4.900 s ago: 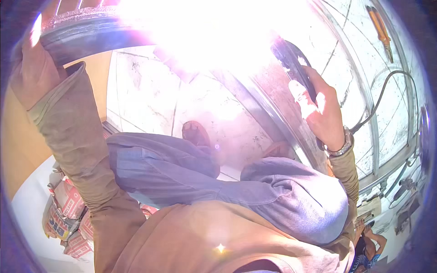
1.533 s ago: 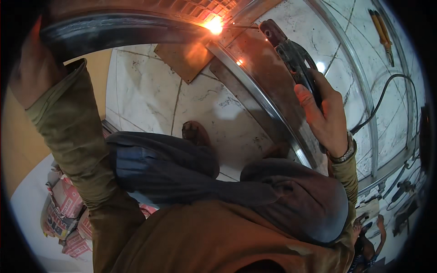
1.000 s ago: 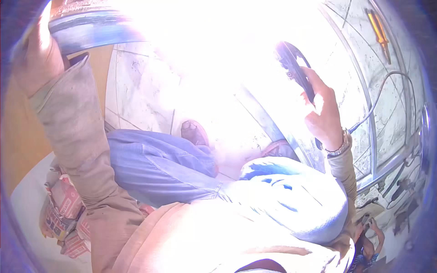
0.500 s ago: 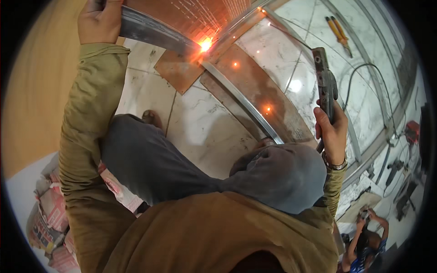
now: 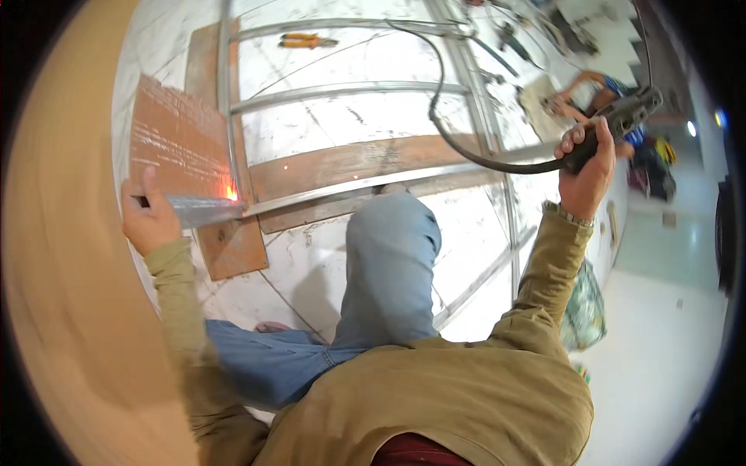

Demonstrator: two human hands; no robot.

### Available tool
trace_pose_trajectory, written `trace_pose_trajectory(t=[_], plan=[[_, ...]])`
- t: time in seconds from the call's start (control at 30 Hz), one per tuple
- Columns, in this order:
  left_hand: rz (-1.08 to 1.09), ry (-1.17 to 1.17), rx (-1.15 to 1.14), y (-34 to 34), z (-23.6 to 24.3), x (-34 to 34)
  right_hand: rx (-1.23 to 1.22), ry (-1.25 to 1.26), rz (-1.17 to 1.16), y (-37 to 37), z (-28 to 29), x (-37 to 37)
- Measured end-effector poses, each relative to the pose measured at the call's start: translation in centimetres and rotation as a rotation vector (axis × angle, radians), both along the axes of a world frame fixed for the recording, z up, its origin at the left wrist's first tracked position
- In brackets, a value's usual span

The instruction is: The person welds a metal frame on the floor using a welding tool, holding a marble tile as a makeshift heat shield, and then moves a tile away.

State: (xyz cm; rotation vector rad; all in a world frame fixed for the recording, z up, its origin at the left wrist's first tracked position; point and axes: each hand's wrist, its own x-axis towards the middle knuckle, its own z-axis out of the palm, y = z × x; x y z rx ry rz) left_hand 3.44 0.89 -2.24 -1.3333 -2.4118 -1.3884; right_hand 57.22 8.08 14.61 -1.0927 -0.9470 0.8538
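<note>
My left hand (image 5: 151,213) is closed round the end of a grey square metal tube (image 5: 203,211). The tube's far end meets a corner of a metal frame (image 5: 350,186) lying on the floor. A small orange glow (image 5: 231,193) shines at that joint, beside a brown board (image 5: 175,132) standing or lying behind the tube. Raised at the right, well away from the joint, my right hand (image 5: 588,167) grips a dark welding electrode holder (image 5: 625,116). Its black cable (image 5: 497,165) loops back across the frame. Whether a rod sits in its jaws is unclear.
Orange-handled pliers (image 5: 307,40) lie between frame bars. Flat brown boards (image 5: 365,159) rest under the frame. A tan panel (image 5: 70,233) rises close on my left. Another person's arm (image 5: 583,81) works at the upper right, near tools (image 5: 517,43). A filled plastic bag (image 5: 584,311) stands right.
The view has swung to the right. The bright arc-like glow and flying sparks have dwindled to a small glow. My right hand has lifted the holder up and away; the left still holds the tube.
</note>
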Motion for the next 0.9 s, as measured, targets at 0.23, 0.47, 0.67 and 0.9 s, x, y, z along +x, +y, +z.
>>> trace_pose_trajectory(t=[0.23, 0.47, 0.67, 0.9], plan=[[-0.102, -0.047, 0.004, 0.3, 0.3, 1.6, -0.052, 0.357, -0.363, -23.3, -3.1, 1.7], [-0.132, 0.047, 0.084, 1.8, -2.8, -1.2, -0.416, 0.787, -0.815, -35.2, -28.5, 2.8], [-0.311, 0.280, 0.276, 3.5, -3.6, -5.4, -0.496, 1.021, -0.911, -35.3, -39.2, 4.7], [-0.077, 0.378, -0.095, 1.5, -2.0, -2.8, -0.658, 0.683, -0.864, -35.2, -48.1, 10.6]])
